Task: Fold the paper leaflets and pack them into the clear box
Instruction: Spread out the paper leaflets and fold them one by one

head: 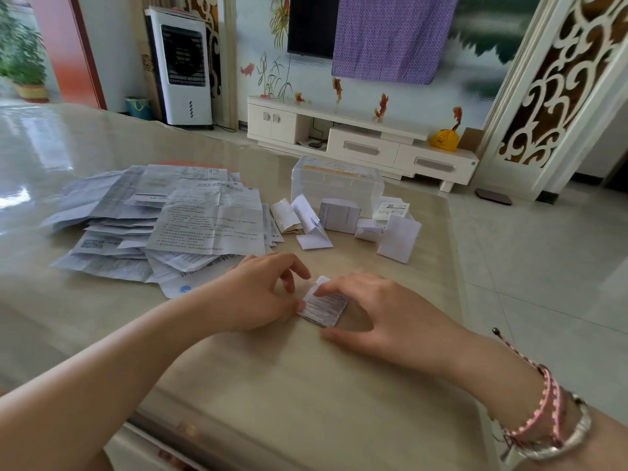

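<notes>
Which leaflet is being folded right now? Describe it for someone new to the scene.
On the beige table, nearest the camera, both hands meet over one small folded leaflet. Unlike the folded pieces by the clear box, it lies under fingers.

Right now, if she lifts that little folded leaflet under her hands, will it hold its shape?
The leaflet is probably light and fairly stiff, being folded small. It may spring open: the folded ones near the box gape. On the glossy table it would likely slide.

Bright daylight from the left — glare on the table (51, 158); edges bowed.
</notes>
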`<state>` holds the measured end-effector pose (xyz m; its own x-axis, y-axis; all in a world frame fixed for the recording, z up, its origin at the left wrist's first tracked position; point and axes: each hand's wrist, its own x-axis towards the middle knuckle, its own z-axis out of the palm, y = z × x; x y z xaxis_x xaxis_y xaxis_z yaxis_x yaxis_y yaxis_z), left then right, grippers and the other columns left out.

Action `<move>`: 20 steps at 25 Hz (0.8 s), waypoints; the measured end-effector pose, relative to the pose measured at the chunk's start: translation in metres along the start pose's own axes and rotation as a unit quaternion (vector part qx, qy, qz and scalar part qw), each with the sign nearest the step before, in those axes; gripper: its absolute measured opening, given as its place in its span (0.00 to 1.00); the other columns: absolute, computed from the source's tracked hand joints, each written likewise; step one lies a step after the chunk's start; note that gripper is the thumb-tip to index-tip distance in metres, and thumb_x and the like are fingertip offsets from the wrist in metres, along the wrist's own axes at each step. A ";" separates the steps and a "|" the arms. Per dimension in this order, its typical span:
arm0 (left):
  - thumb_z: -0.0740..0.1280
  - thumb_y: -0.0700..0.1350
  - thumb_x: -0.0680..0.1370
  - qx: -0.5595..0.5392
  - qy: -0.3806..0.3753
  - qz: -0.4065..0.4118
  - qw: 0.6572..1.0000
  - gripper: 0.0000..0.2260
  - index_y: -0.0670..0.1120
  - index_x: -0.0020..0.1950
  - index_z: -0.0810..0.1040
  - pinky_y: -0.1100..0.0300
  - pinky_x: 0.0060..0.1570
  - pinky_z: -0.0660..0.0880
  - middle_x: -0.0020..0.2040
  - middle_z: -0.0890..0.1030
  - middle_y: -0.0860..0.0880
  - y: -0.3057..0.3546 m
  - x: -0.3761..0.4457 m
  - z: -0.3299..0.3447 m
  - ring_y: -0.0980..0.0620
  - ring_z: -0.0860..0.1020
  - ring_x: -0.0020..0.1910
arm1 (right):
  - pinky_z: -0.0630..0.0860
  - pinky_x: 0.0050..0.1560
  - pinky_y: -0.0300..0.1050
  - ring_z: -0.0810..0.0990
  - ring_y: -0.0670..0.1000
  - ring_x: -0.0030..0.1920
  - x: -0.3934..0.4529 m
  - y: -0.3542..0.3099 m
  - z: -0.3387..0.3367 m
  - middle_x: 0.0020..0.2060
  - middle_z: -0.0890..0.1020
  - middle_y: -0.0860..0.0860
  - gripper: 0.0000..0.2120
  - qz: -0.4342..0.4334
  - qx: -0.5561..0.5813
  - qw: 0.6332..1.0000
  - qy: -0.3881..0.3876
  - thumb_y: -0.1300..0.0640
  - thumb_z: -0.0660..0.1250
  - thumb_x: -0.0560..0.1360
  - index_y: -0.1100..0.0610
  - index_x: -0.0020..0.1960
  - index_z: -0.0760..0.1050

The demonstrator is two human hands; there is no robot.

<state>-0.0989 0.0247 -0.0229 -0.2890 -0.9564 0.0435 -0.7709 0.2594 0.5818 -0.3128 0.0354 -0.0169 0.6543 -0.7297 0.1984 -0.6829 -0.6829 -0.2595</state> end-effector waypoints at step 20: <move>0.61 0.72 0.68 0.236 0.147 -0.109 0.954 0.40 0.54 0.75 0.59 0.48 0.73 0.48 0.76 0.60 0.54 -0.054 0.002 -0.039 0.46 0.53 0.74 | 0.65 0.54 0.43 0.74 0.52 0.55 0.048 0.025 -0.006 0.51 0.82 0.47 0.11 0.063 -0.130 0.982 0.118 0.56 0.64 0.77 0.52 0.57 0.78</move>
<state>-0.0363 0.0033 -0.0225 0.0251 -0.9728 0.2302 -0.9845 0.0159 0.1745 -0.3002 -0.0167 -0.0078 0.4868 -0.7753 0.4023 -0.8333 -0.5503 -0.0522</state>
